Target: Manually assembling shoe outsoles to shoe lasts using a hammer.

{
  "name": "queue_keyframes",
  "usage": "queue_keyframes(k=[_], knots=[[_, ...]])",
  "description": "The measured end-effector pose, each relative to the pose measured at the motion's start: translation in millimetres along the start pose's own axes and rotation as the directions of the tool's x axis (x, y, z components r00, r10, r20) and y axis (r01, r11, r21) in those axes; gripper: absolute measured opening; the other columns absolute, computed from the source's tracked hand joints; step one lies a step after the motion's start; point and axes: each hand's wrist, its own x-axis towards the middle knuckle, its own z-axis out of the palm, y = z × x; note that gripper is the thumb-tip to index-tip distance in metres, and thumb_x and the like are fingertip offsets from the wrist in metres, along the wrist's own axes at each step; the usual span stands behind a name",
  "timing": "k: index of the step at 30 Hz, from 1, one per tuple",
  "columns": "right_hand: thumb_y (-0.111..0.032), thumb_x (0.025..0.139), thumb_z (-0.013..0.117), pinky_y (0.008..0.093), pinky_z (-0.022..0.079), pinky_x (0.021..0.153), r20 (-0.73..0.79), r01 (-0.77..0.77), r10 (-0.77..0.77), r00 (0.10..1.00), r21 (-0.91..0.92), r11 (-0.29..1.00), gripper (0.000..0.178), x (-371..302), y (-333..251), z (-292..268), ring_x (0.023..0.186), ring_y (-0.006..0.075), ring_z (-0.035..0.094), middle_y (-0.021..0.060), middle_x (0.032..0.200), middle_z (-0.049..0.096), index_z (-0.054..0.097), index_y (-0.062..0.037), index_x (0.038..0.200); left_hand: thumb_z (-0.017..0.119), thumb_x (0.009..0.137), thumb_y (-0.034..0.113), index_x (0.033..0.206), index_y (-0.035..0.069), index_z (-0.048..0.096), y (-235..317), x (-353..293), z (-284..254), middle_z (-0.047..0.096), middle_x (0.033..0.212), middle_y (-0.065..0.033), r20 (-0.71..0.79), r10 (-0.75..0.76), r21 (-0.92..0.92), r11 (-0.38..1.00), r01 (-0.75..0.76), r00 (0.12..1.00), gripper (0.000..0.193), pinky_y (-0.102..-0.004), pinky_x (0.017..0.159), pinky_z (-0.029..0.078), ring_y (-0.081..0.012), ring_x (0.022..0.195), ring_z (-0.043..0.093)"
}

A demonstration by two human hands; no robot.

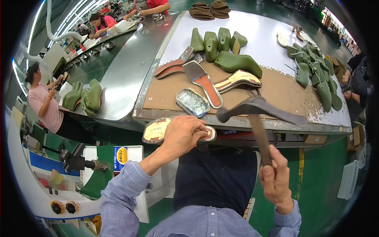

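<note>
My right hand point(275, 173) is wrapped round the wooden handle of a hammer point(259, 138), whose dark curved head is raised in front of the bench edge. To its left, an upturned shoe sole piece point(155, 131), cream with a darker rim, lies level below the bench edge. My left hand point(182, 135) rests over its middle, thumb and fingers pinched together near its heel end. Whatever is between those fingertips is too small to make out. Just beyond sits a shallow dish of small metal nails point(192, 102). Several red-and-grey insoles point(211, 93) lie beside the dish.
Green shoe lasts point(239, 64) stand on the bench point(166, 93), with a larger heap of lasts point(316, 71) at right. Brown stacked pieces point(202, 12) lie at the far edge. A machine point(75, 158) stands at left. Other people point(47, 98) work at the left and right.
</note>
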Motion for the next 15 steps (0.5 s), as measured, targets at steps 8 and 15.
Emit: queue_keyframes(k=[8, 15], knots=[[-0.004, 0.092, 0.054, 0.0340, 0.051, 0.063, 0.231, -0.134, 0.130, 0.964, 0.002, 0.991, 0.044, 16.9, -9.2, 17.0, 0.072, 0.0335, 0.065, 0.0206, 0.114, 0.062, 0.042, -0.0014, 0.134, 0.070, 0.073, 0.012, 0.081, 0.006, 0.068, -4.3, -2.7, 1.5, 0.069, 0.085, -0.0069, -0.039, 0.068, 0.070, 0.995, -0.065, 0.997, 0.011, -0.0370, 0.077, 0.046, -0.0275, 0.084, 0.064], [-0.004, 0.092, 0.054, 0.0311, 0.048, 0.058, 0.059, -0.114, 0.105, 0.993, 0.170, 0.979, 0.044, 0.6, -0.8, 10.6, 0.063, 0.0235, 0.061, 0.0192, 0.107, 0.065, 0.041, -0.0033, 0.134, 0.071, 0.074, 0.015, 0.079, 0.007, 0.067, 1.2, 0.8, -0.8, 0.069, 0.088, -0.0063, 0.058, -0.021, 0.048, 0.999, 0.018, 0.998, 0.010, -0.0369, 0.079, 0.045, -0.0267, 0.088, 0.063]])
